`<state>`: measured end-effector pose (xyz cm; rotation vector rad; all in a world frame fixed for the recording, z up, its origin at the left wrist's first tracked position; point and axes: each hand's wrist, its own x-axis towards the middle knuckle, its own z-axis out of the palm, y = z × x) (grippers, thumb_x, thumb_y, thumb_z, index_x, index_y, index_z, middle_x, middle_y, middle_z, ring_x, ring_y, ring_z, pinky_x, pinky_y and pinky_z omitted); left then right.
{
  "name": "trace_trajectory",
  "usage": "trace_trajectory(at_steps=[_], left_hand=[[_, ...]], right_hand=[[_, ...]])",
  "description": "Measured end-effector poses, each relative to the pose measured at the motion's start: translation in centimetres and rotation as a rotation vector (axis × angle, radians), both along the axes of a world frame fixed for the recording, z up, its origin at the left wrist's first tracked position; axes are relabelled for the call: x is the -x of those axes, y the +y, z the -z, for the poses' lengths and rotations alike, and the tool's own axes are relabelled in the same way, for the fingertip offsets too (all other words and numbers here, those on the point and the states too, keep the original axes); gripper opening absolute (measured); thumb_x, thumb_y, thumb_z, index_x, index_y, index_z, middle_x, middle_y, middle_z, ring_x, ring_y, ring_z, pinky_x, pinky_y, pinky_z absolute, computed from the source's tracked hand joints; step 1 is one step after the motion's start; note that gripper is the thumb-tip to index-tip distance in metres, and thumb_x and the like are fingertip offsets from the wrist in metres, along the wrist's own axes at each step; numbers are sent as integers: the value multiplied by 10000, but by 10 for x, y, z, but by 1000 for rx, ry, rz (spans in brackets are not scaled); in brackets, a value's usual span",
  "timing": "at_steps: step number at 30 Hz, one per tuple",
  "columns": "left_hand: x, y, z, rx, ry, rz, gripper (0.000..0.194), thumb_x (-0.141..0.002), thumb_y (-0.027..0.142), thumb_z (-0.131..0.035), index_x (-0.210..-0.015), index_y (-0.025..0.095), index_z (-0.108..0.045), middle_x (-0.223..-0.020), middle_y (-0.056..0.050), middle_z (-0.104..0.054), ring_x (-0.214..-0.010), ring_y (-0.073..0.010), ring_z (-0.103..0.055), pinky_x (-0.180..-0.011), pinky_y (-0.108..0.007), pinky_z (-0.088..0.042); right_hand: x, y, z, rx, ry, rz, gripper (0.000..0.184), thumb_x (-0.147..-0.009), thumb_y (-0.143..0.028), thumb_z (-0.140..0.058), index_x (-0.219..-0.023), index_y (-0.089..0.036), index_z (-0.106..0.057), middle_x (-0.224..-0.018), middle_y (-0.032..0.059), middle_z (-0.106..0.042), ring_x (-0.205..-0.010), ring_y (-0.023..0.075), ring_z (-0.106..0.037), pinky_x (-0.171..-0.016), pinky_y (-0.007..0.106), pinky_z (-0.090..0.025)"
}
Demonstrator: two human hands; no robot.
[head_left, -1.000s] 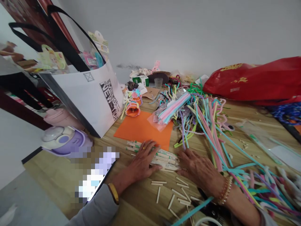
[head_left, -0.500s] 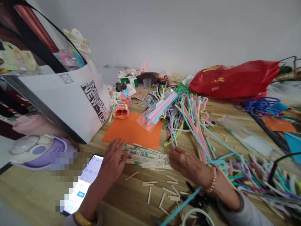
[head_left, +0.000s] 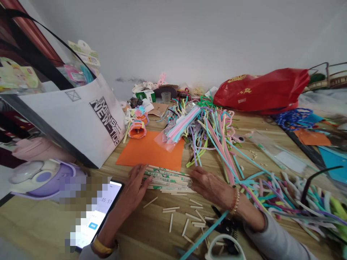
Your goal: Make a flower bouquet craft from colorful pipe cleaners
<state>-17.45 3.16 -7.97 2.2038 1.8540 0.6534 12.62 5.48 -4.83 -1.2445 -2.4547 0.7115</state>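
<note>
The left hand (head_left: 135,186) and right hand (head_left: 210,188) bracket a bundle of green-printed wooden sticks (head_left: 169,179) lying on the tabletop (head_left: 135,227), just nearer than an orange paper sheet (head_left: 149,151). The left fingers (head_left: 142,177) are spread and the right fingers (head_left: 196,174) lie together, both open against opposite ends, confining the bundle lengthwise. Short cut sticks (head_left: 170,208) lie loose on the near side.
</note>
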Motion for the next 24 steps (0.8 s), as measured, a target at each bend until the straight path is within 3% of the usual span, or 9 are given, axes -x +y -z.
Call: trace_trajectory(at_steps=[5,9,15,19,24], left_hand=[[-3,2,0,-53,89,-3,466,-960,403,-379,-1344,151,-454,-1380,-196,-449,-1314,-319,-407,-1051,-548,-382],[-18,-5,-13,-102,209,37,477,-952,413,-409,-1342,142,-456,-1421,-202,-404,-1374,-341,-314,-1078,-577,-328],[-51,-11,-26,-47,236,278,463,-956,373,-429,-1386,204,-401,-1473,-137,-394,-1404,-290,-287,-1102,-509,-335],[-66,1,-25,48,210,491,575,-906,378,-533,-1417,199,-342,-1457,-132,-418,-1401,-296,-279,-1132,-516,-270],[-79,18,-23,100,63,607,637,-848,361,-623,-1401,178,-365,-1420,-143,-439,-1349,-281,-341,-1115,-462,-309]], right_hand=[[4,1,3,12,-20,-48,141,-913,-215,-500,-1022,-164,-574,-1076,123,-574,-967,239,-616,-890,386,-506],[5,1,5,-6,20,-62,138,-916,-203,-488,-1015,-160,-573,-1066,125,-582,-980,245,-610,-899,402,-511],[1,2,4,-29,90,-85,210,-941,-268,-486,-1118,-192,-568,-1107,108,-599,-1013,239,-613,-931,394,-497],[-4,5,10,-23,100,-85,325,-931,-319,-514,-1227,-187,-540,-1161,127,-595,-1059,261,-607,-943,393,-488],[-9,7,18,-2,122,-92,436,-900,-336,-561,-1306,-192,-496,-1220,126,-587,-1111,271,-584,-960,408,-474]])
